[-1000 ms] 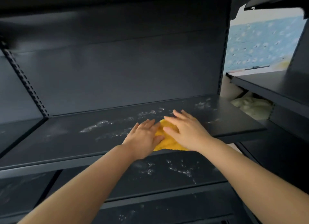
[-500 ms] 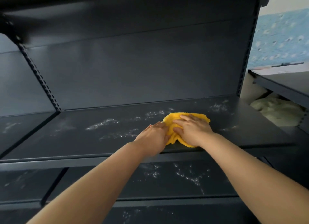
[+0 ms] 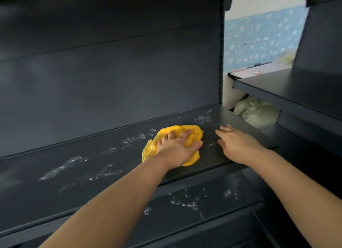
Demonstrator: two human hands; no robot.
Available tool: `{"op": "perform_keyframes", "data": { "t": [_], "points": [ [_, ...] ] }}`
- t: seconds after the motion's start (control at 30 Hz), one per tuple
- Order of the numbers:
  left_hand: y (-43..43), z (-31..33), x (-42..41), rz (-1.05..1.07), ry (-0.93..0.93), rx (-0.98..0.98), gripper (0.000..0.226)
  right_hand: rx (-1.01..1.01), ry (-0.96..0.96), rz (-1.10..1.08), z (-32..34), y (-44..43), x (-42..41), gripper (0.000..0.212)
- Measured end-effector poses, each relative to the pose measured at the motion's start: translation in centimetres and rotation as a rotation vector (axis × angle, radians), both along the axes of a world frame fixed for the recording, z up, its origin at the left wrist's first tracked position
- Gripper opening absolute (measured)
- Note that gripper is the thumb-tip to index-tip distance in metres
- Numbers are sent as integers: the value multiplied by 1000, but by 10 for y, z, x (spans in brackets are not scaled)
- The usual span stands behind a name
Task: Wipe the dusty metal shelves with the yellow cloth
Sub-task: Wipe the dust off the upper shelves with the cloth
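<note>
The yellow cloth [image 3: 192,134] lies bunched on the dark metal shelf [image 3: 74,181] near its right end. My left hand [image 3: 175,149] presses flat on top of the cloth, fingers spread over it. My right hand [image 3: 236,144] rests just to the right of the cloth, off it, fingers apart and holding nothing. White dust streaks [image 3: 63,167] run along the shelf to the left of the cloth, and a patch of dust [image 3: 204,118] sits behind it. The lower shelf [image 3: 185,207] also carries white specks.
A second dark shelf unit [image 3: 288,92] stands to the right, with a pale green bundle [image 3: 257,112] tucked under its shelf. The dark back panel [image 3: 111,81] rises behind the shelf. A blue patterned wall [image 3: 259,38] shows through the gap.
My right hand has let go of the cloth and moved to the right onto the bare shelf. My left hand has shifted onto the cloth and now covers it alone.
</note>
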State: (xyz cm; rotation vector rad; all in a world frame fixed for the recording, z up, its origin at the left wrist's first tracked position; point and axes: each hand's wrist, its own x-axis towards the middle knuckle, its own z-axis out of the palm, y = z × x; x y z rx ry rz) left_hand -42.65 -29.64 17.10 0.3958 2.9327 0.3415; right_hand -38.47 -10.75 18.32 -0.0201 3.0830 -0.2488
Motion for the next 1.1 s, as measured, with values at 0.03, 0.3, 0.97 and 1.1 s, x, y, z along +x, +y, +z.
{"op": "perform_keyframes", "data": {
  "t": [0.03,0.3,0.97,1.1],
  "points": [
    [5,-1,-7,-21,20,-21,74,27,27,-49,-3,6,0,44],
    [41,-6,-61,-61,99,-43,62,161,77,-143,-12,45,-4,24],
    [101,-3,-73,-243,20,-21,60,-134,60,-232,-17,61,1,58],
    [87,-2,-34,-326,51,-20,56,-175,51,-202,-20,56,7,63]
  ]
}}
